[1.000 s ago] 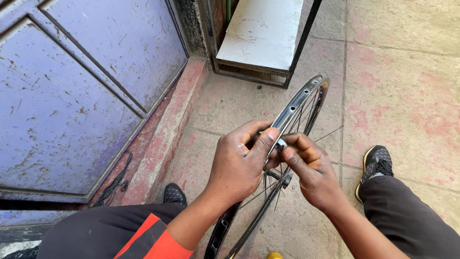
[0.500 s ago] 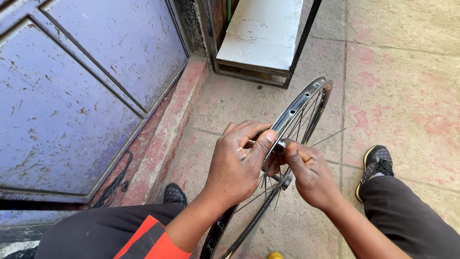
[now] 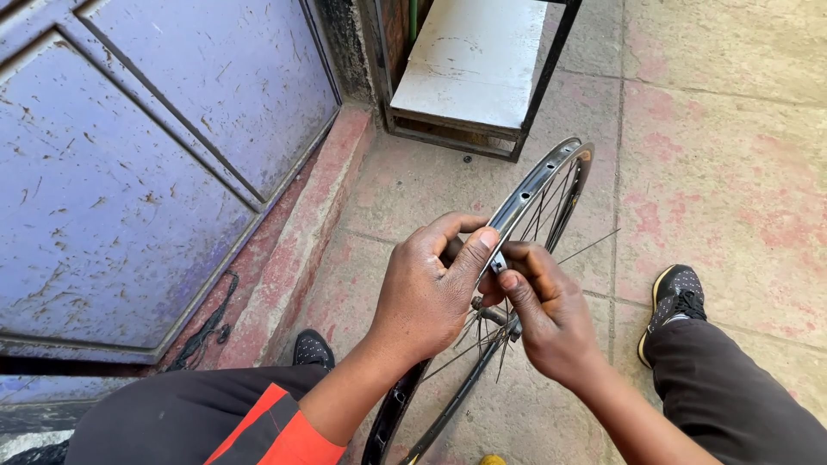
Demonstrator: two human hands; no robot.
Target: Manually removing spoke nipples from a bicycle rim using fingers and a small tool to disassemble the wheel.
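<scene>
A bare bicycle wheel rim (image 3: pixel 538 185) with thin metal spokes stands upright between my legs, seen nearly edge-on. My left hand (image 3: pixel 426 293) wraps over the near part of the rim, thumb and fingers closed on its edge. My right hand (image 3: pixel 547 310) is right beside it, fingertips pinched on a small part at the rim, where a spoke meets it. What the fingertips pinch is too small to tell. The hub (image 3: pixel 495 317) shows just below and between the hands. One loose spoke (image 3: pixel 590 247) sticks out to the right.
A blue metal door (image 3: pixel 129 164) stands at the left behind a low reddish step (image 3: pixel 297 250). A white-topped bench with a black metal frame (image 3: pixel 474 69) is ahead. My shoes (image 3: pixel 672 297) rest on the paved floor, and a black cord (image 3: pixel 207 327) lies by the step.
Both hands have closed together on the rim; the right fingers moved in against the left thumb. The wheel has turned slightly.
</scene>
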